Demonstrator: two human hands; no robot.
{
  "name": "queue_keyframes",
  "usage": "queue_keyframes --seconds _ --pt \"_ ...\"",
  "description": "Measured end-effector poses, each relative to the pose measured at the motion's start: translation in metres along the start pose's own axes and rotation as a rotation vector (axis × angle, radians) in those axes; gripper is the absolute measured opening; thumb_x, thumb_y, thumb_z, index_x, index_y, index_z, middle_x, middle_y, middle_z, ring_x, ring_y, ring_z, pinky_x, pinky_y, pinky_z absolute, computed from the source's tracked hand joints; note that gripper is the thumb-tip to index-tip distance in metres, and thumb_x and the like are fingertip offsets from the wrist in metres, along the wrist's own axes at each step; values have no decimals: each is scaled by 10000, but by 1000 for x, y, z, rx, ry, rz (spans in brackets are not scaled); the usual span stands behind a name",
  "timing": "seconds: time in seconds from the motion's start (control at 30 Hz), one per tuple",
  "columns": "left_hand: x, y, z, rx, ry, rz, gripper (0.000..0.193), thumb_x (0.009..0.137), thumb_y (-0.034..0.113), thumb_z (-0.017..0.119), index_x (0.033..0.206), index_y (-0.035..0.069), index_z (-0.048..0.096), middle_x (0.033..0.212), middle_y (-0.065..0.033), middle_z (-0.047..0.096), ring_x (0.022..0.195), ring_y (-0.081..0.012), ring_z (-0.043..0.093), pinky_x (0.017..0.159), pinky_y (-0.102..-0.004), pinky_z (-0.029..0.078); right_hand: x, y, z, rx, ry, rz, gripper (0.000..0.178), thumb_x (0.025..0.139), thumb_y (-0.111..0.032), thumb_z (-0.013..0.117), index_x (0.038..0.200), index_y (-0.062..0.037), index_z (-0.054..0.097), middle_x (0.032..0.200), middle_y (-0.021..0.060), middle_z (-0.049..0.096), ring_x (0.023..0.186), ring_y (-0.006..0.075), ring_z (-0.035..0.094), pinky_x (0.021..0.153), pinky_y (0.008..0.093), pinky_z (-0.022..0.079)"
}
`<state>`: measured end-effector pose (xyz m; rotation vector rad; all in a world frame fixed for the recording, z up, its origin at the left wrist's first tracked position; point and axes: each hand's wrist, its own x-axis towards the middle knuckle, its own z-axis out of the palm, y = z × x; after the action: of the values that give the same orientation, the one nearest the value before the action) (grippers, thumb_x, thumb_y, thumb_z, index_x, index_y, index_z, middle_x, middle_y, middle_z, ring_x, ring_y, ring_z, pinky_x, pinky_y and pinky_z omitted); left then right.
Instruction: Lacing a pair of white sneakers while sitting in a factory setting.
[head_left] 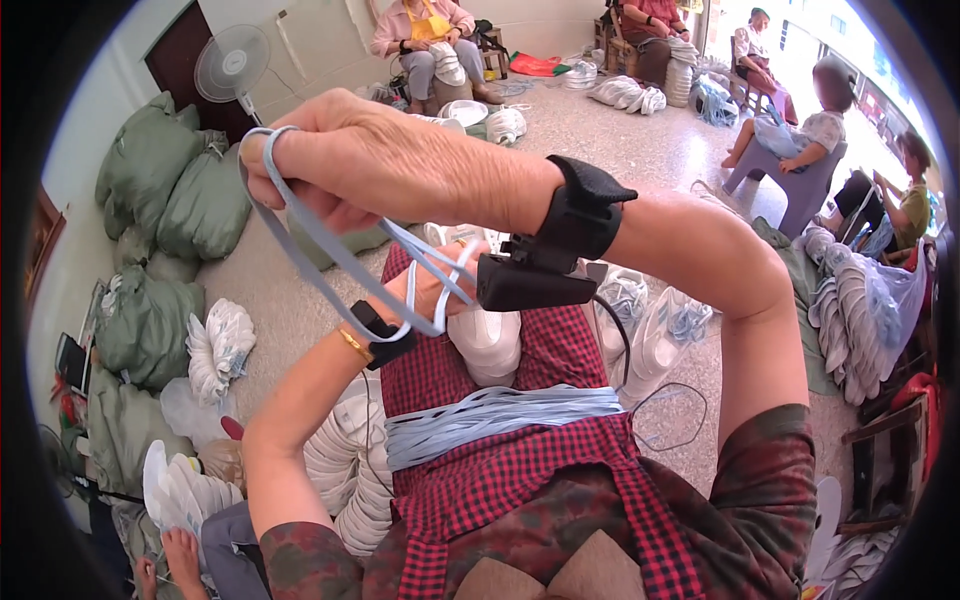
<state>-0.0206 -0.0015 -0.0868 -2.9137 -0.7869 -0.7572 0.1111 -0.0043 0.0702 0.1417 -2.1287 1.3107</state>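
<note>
My right hand (325,160) is raised to the left, across and above my other arm, its fingers closed on a light blue shoelace (330,255). The lace hangs in long loops from thumb and fingers and runs back toward a white shoe (487,348) standing between my knees. Beside that shoe's far part is my left hand (440,275), with a ring on one finger. Its fingertips are mostly hidden behind the loops and the black device (535,283) on my right wrist. Across my lap, on a red-and-black checked apron (530,460), lies a bundle of light blue laces (500,418).
Stacked white shoes (350,470) stand by my left thigh; others with blue laces (660,345) lie to the right. Green sacks (150,165) line the left wall near a fan (232,65). Several people sit farther off, one on a grey plastic chair (805,185). A black cable (628,345) hangs from the wrist device.
</note>
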Motion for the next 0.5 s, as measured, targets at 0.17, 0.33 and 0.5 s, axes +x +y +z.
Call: queue_keyframes --seconds 0.17,0.33,0.5 --pt "-8 -4 15 274 -219 67 208 696 44 643 884 39 554 852 -156 566 690 -350 589 645 -400 509 -6 4 -2 35 -61 73 383 1004 -322 410 799 -29 546 561 -57 349 494 33 314 442 255 271" --pt "-41 2 48 103 26 -377 104 820 118 600 821 22 560 785 -159 536 742 -375 584 642 -441 474 -12 8 -7 64 -63 7 334 992 -266 414 813 -20 552 554 -57 339 488 37 308 438 255 272" --pt "-46 9 53 181 214 -435 165 881 123 528 801 -2 600 801 -187 601 767 -402 599 687 -457 485 -8 10 -13 78 -37 10 330 925 -260 494 829 12 655 602 20 529 523 105 484 490 277 412"
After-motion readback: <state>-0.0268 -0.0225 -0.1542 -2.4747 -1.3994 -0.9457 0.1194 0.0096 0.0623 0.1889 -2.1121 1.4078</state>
